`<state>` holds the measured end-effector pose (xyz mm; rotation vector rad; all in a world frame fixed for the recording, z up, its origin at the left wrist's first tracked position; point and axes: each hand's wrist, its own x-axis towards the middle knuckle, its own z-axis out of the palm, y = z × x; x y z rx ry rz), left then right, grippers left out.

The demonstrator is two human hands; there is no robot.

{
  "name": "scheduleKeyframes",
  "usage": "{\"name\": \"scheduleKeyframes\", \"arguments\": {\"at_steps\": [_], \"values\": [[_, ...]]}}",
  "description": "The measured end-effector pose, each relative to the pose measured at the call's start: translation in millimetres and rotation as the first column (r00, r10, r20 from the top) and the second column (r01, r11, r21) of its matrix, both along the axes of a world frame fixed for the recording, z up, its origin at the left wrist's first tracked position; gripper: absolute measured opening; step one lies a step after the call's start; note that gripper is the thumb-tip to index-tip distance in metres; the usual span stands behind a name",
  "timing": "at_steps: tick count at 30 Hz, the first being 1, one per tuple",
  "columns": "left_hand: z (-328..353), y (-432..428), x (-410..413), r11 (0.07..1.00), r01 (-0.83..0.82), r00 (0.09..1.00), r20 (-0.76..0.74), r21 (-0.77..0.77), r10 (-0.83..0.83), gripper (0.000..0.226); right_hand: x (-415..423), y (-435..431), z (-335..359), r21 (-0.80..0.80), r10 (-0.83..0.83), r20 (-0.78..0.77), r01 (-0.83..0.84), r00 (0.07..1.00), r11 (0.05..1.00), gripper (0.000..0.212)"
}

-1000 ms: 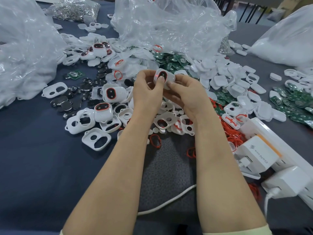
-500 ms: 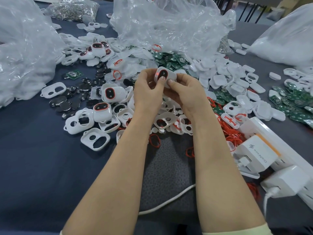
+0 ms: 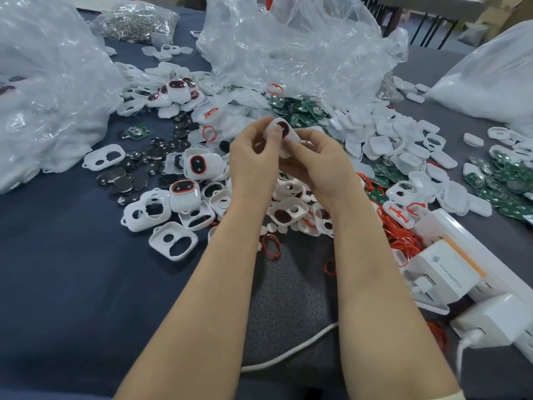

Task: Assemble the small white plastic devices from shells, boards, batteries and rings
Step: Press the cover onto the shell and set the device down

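Evidently the closing step is in hand: the left hand (image 3: 253, 160) and right hand (image 3: 320, 166) both pinch one white device (image 3: 284, 133) held above the heap, the left thumb pressing beside its red-ringed dark oval window. Next it likely needs a firm, even squeeze until the smooth, rounded plastic halves seat. It could then go beside the finished devices (image 3: 184, 193), near the flat shiny coin batteries (image 3: 122, 182), green boards (image 3: 301, 111) and thin red rings (image 3: 401, 241).

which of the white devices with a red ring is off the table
The small white plastic device with the red ring pinched between the left hand and right hand; the others lie on the dark blue tablecloth.
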<state>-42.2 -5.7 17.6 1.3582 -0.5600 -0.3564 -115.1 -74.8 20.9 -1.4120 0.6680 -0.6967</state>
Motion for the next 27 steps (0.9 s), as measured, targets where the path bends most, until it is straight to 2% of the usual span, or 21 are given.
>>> {"name": "scheduleKeyframes", "arguments": {"at_steps": [2, 6, 9, 11, 14, 17, 19, 23, 25, 27], "values": [[10.8, 5.1, 5.3, 0.997, -0.067, 0.998, -0.021, -0.040, 0.066, 0.025, 11.5, 5.8, 6.1, 0.010, 0.024, 0.020, -0.025, 1.000, 1.000, 0.009], [42.8, 34.0, 40.3, 0.928, -0.320, 0.947, -0.031, -0.191, 0.320, 0.015, 60.6, 27.3, 30.0, 0.030, 0.113, 0.053, -0.114, 0.992, 0.993, 0.018], [58.5, 67.8, 83.7, 0.817, -0.521, 0.854, -0.163, -0.249, 0.494, 0.019, 119.2, 60.2, 46.0, 0.034, 0.222, 0.033, -0.223, 0.974, 0.974, 0.012], [61.7, 90.6, 113.0, 0.750, -0.614, 0.785, -0.285, -0.246, 0.550, 0.021, 160.6, 86.4, 52.8, 0.023, 0.274, 0.012, -0.274, 0.962, 0.961, 0.015], [60.6, 117.5, 147.2, 0.705, -0.670, 0.727, -0.392, -0.231, 0.563, 0.018, 215.1, 122.0, 58.9, -0.008, 0.305, 0.002, -0.305, 0.952, 0.952, 0.023], [57.2, 132.0, 173.0, 0.700, -0.677, 0.703, -0.481, -0.227, 0.524, 0.013, 261.7, 144.3, 54.4, -0.164, 0.258, -0.123, -0.276, 0.958, 0.947, 0.023], [53.1, 136.7, 185.8, 0.709, -0.671, 0.689, -0.538, -0.218, 0.486, 0.023, 282.1, 152.2, 48.8, -0.215, 0.229, -0.240, -0.281, 0.944, 0.935, 0.030], [46.2, 139.5, 195.1, 0.719, -0.668, 0.656, -0.607, -0.190, 0.449, 0.036, 295.1, 154.2, 37.8, -0.183, 0.322, -0.377, -0.410, 0.868, 0.893, 0.053], [42.5, 136.7, 193.0, 0.726, -0.665, 0.656, -0.601, -0.174, 0.456, 0.033, 290.5, 145.0, 35.9, -0.202, 0.323, -0.361, -0.411, 0.875, 0.889, 0.052], [41.3, 133.2, 187.9, 0.730, -0.669, 0.657, -0.570, -0.139, 0.493, 0.027, 276.6, 128.4, 41.8, -0.098, 0.309, -0.240, -0.339, 0.920, 0.936, 0.039]]}}
